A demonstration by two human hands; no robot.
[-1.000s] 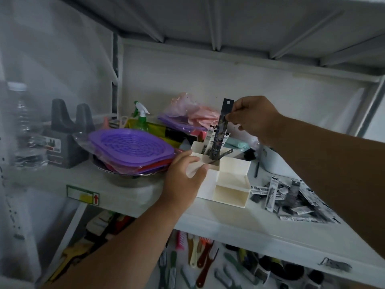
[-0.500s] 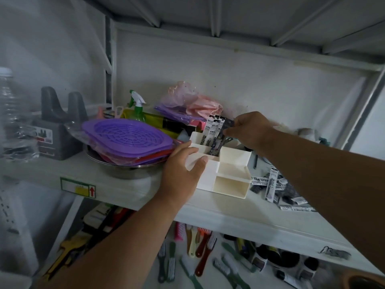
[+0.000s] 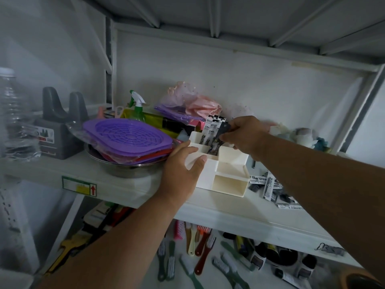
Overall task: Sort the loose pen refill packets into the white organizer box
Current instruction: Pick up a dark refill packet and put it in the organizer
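Observation:
A white organizer box (image 3: 226,180) with stepped compartments stands on the white shelf. Several refill packets (image 3: 210,130) stand upright in its rear left compartment. My left hand (image 3: 182,167) grips the box's left front corner, thumb on the rim. My right hand (image 3: 245,134) is over the rear compartment and pinches the top of a dark refill packet (image 3: 223,130), whose lower end is inside the box. A loose pile of refill packets (image 3: 270,188) lies on the shelf right of the box, partly hidden by my right forearm.
A purple strainer tray (image 3: 127,136) sits on a metal bowl (image 3: 125,170) left of the box, with a green spray bottle (image 3: 137,107), bagged goods and a dark grey holder (image 3: 58,126) behind. Brushes (image 3: 195,247) lie on the lower shelf. The shelf above hangs low.
My right hand has lowered the dark packet from high above the box into the rear compartment. My left hand has kept its hold on the box.

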